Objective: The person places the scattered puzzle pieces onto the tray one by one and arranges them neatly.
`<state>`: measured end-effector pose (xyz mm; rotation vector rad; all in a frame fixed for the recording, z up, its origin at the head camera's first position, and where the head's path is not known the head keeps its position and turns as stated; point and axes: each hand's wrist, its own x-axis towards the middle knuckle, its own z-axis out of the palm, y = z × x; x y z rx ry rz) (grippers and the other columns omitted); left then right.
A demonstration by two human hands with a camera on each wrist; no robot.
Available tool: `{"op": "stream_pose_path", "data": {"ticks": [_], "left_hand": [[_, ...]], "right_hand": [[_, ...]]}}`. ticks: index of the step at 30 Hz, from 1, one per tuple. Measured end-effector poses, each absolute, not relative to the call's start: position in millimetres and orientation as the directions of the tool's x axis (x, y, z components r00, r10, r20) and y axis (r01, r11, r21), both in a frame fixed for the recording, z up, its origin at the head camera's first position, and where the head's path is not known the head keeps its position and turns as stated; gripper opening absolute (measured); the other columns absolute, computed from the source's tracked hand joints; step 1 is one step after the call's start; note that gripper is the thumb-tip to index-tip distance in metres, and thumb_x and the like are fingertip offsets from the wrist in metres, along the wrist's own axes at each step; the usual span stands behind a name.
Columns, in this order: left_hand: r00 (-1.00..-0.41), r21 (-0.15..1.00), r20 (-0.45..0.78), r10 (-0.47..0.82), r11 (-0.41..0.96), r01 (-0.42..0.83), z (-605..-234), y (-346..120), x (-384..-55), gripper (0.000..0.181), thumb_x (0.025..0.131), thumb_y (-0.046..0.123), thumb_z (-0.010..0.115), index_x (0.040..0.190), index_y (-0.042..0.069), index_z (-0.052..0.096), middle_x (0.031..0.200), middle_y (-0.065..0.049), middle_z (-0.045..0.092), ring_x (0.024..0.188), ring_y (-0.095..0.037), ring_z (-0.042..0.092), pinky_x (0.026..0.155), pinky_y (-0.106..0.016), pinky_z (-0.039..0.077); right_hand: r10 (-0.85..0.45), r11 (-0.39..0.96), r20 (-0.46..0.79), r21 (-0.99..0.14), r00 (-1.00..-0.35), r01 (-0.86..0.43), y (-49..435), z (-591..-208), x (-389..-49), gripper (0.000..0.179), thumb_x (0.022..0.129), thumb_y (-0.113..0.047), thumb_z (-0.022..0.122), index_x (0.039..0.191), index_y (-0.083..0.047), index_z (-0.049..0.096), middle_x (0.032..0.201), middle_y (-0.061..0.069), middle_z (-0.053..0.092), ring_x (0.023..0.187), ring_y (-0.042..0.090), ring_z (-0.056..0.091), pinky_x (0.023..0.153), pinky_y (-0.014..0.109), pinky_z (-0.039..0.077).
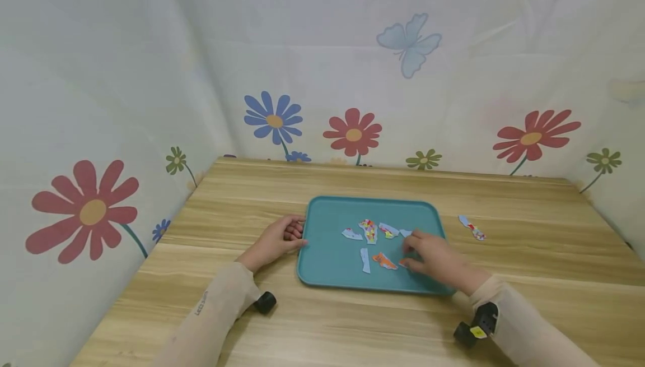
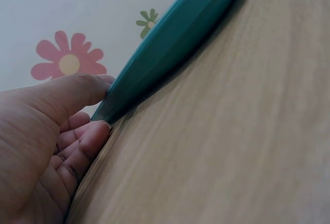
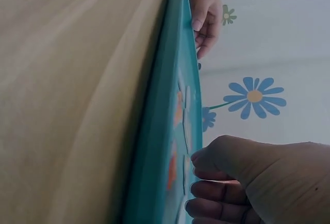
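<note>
A teal tray lies on the wooden table with several torn-looking paper pieces on it. My left hand holds the tray's left rim, thumb on top and the other fingers curled against the side, as the left wrist view shows. Over the tray's right part is my right hand, fingers bent loosely above the pieces. Close to its fingertips are a pale blue piece and a bit of orange paper, both partly hidden. Left of these lie an orange piece and a multicoloured piece.
Another blue and multicoloured paper piece lies on the table right of the tray. More pale pieces, one a narrow strip, are on the tray. A white flower-printed curtain stands behind the table and along its sides.
</note>
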<state>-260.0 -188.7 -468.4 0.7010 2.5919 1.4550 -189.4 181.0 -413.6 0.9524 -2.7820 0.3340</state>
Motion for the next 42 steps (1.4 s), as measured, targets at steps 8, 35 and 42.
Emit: {"op": "stream_pose_path", "data": {"ticks": [8,35,42], "left_hand": [[-0.895,0.822,0.138,0.424,0.455,0.343,-468,-187,-259,0.056,0.086,0.013,0.072,0.135,-0.001,0.048,0.110,-0.014,0.060,0.094,-0.018,0.058,0.078,-0.019,0.050],[-0.892,0.830,0.139,0.430,0.440,0.342,-470,-189,-261,0.057,0.086,0.014,0.073,0.135,0.001,0.049,0.108,-0.013,0.059,0.094,-0.016,0.057,0.079,-0.019,0.051],[-0.892,0.824,0.143,0.428,0.448,0.347,-467,-187,-258,0.056,0.086,0.009,0.071,0.135,-0.004,0.047,0.110,-0.018,0.059,0.097,-0.024,0.058,0.078,-0.018,0.050]], "right_hand": [[-0.565,0.783,0.229,-0.155,-0.793,-0.603,196,-397,-195,0.012,0.081,-0.008,0.073,0.089,-0.005,0.064,0.087,0.003,0.060,0.076,0.018,0.061,0.067,0.028,0.053],[-0.353,0.910,0.175,-0.164,-0.919,-0.381,265,-362,-219,0.027,0.084,-0.011,0.071,0.105,0.004,0.063,0.101,0.019,0.062,0.084,0.030,0.062,0.068,0.043,0.054],[-0.317,0.932,0.073,-0.160,-0.946,-0.325,287,-368,-226,0.032,0.081,-0.013,0.075,0.105,0.004,0.063,0.100,0.020,0.062,0.089,0.034,0.062,0.072,0.046,0.055]]}}
